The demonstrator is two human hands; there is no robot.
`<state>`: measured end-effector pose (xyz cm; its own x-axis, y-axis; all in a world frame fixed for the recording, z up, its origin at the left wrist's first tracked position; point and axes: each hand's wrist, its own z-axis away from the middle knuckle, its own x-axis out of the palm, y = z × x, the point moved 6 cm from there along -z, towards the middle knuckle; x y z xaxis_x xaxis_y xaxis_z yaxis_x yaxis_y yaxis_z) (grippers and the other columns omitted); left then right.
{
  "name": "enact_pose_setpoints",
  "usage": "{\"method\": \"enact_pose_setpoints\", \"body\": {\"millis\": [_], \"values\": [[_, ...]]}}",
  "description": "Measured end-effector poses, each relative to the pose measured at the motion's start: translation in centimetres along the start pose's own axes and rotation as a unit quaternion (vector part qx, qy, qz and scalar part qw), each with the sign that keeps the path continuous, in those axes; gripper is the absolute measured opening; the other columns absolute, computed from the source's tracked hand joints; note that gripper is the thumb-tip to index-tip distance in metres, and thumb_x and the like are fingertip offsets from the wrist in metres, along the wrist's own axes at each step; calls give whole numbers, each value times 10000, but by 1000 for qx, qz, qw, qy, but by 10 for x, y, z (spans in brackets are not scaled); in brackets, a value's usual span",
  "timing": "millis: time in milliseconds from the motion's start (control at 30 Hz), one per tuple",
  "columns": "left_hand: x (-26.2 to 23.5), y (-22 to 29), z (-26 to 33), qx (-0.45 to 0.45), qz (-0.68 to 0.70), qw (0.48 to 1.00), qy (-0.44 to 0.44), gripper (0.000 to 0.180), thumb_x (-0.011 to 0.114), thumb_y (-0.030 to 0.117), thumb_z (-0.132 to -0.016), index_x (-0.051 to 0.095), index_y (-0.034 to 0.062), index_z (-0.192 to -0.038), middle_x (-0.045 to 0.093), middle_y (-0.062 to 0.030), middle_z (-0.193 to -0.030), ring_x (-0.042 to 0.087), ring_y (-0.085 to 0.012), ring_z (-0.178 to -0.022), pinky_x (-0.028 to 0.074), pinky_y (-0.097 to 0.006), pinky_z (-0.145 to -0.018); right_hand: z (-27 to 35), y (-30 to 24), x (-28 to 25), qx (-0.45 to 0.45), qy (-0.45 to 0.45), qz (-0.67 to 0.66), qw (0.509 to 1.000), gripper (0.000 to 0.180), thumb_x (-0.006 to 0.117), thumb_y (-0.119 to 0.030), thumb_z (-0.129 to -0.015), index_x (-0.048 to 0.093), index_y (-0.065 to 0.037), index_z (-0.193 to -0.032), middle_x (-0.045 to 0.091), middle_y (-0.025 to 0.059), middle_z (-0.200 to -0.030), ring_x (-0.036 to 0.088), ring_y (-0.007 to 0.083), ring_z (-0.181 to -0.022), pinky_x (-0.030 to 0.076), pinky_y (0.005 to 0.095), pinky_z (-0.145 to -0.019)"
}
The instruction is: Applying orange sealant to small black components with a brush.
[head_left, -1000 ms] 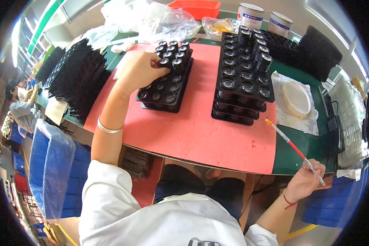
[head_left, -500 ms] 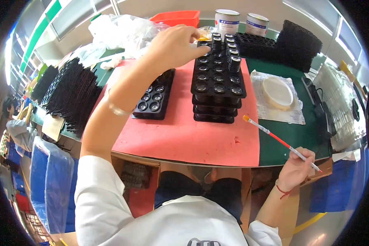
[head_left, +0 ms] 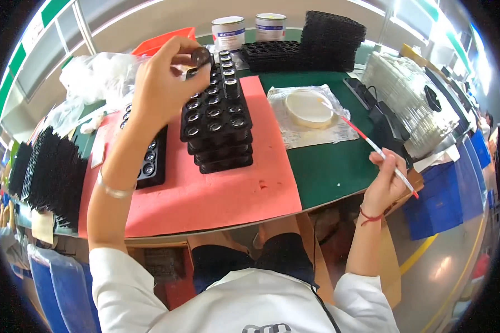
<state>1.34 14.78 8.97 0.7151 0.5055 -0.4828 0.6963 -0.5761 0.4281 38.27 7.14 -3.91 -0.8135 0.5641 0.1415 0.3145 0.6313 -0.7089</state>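
My left hand (head_left: 164,83) is raised over the stack of black trays (head_left: 216,133), pinching a small black cylindrical part (head_left: 201,56). Shiny round pieces sit in the top tray's pockets, and several taller black cylinders stand along its far right side. In my right hand (head_left: 388,175) is a thin paintbrush (head_left: 369,142) with a red and white handle. Its bristle end reaches over the shallow round dish (head_left: 308,110) of pale content; whether it touches cannot be told. A lower black tray (head_left: 151,164) with round pieces lies partly behind my left forearm.
A pink mat (head_left: 228,200) covers the middle of the green table. Two paint cans (head_left: 228,34) and stacked black grids (head_left: 332,41) stand at the back. More black grids (head_left: 54,177) are at left, clear plastic trays (head_left: 408,94) at right. A white sheet (head_left: 339,133) lies beneath the dish.
The view has swung right. My left hand has lifted a black cylindrical part off the tray's far left area. My right hand has brought the brush's bristle end over to the dish.
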Motion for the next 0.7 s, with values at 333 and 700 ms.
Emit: {"method": "enact_pose_setpoints", "body": {"millis": [333, 700], "values": [[39, 49, 138, 221, 23, 945, -240, 366, 716, 64, -505, 600, 83, -852, 620, -49, -838, 596, -213, -759, 499, -330, -660, -15, -4, 37, -88, -86, 80, 989, 117, 569, -72, -844, 602, 39, -838, 634, 90, -734, 610, 125, -664, 479, 226, -628], [50, 24, 142, 122, 97, 943, -293, 344, 684, 116, -611, 590, 125, -942, 611, -51, -913, 588, -252, -811, 501, -341, -679, -11, -5, 55, -92, -128, 172, 972, 194, 531, -139, -874, 597, 32, -814, 621, 78, -676, 594, 116, -628, 461, 216, -596]]}}
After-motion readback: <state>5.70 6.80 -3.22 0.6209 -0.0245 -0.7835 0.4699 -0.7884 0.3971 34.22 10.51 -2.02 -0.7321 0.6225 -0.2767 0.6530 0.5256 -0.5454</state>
